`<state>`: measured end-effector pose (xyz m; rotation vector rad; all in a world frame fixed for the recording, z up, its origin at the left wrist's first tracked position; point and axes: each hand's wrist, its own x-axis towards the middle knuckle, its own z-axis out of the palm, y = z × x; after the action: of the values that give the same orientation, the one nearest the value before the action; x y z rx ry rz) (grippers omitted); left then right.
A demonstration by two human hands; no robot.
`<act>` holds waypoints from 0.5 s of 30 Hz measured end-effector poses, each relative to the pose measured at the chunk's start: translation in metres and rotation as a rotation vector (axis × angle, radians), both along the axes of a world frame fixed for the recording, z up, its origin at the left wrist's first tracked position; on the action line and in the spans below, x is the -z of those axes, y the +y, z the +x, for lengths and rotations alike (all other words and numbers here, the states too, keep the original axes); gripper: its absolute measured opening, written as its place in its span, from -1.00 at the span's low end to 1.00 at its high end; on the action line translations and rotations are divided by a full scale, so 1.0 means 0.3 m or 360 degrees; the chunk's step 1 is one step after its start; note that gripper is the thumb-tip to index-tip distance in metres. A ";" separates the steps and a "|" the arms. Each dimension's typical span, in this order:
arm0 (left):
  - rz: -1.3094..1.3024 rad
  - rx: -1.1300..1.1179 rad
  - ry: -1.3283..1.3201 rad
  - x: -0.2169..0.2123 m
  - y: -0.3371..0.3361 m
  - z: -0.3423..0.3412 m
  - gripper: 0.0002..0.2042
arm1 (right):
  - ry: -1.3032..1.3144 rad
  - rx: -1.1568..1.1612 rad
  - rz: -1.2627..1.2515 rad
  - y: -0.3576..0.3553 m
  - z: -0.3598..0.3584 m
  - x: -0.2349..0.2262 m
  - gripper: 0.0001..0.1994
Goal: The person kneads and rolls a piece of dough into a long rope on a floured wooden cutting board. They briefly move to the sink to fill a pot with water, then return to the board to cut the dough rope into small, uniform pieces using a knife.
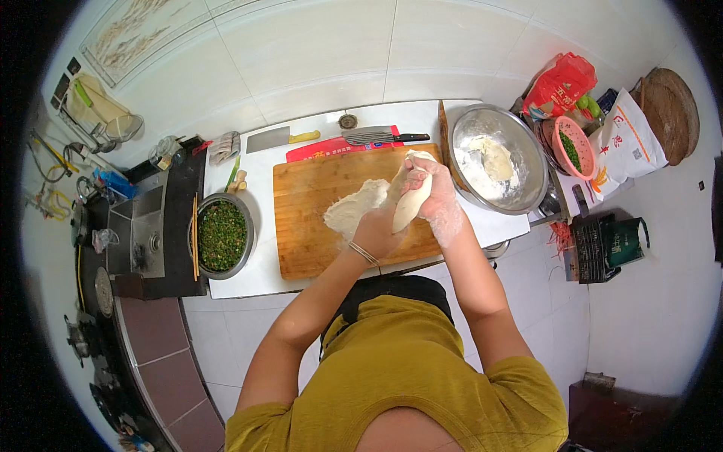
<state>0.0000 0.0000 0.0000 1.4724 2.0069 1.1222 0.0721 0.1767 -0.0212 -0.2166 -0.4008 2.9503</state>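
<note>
A pale, elongated piece of dough (410,203) is held between both hands above the right part of a wooden cutting board (305,196). My left hand (376,230), with a bracelet on its wrist, grips the near end of the dough. Flour coats my right hand (440,197), whose fingers wrap round the upper part. A patch of white flour (355,207) is spread on the board just left of the hands. To the right of the board stands a large metal bowl (536,169) with flour and some more dough (495,162) inside.
At the left, chopsticks (195,237) lie across a bowl of chopped green filling (222,235). Behind the board are a cleaver (267,139) and a black-handled knife (410,138). A pink basket of chopped greens (589,154) and a white bag (629,143) stand far right. A sink (147,233) is far left.
</note>
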 end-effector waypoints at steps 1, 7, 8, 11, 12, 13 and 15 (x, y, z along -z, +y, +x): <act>-0.0046 -0.0027 0.0092 -0.020 0.006 0.007 -0.47 | 0.0035 -0.0015 -0.0085 0.005 0.007 -0.011 -0.71; -0.0244 -0.0111 0.0280 0.009 0.041 -0.040 -0.46 | -0.0657 0.0536 0.0572 -0.222 -0.025 -0.209 -0.69; -0.0295 -0.0119 0.0267 0.000 0.048 -0.031 -0.45 | -0.0757 0.0487 0.0726 -0.215 -0.016 -0.193 -0.67; 0.0169 0.0036 0.0045 0.017 0.024 -0.035 -0.47 | -0.0890 0.0557 0.0564 -0.208 -0.023 -0.192 -0.85; 0.0106 0.0083 -0.0169 0.028 0.009 -0.040 -0.47 | -0.0838 0.0588 0.0417 -0.203 -0.029 -0.174 -0.89; 0.0041 0.0128 -0.0381 0.042 -0.008 -0.044 -0.47 | -0.0783 0.0618 0.0269 -0.198 -0.034 -0.158 -0.90; -0.0067 0.0155 -0.0510 0.042 -0.016 -0.043 -0.47 | -0.0585 0.0438 -0.0004 -0.146 -0.029 -0.146 -0.88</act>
<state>-0.0130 -0.0049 -0.0126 1.2634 1.7115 1.1826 0.0634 0.1329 0.0227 -0.7559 -0.3761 2.6357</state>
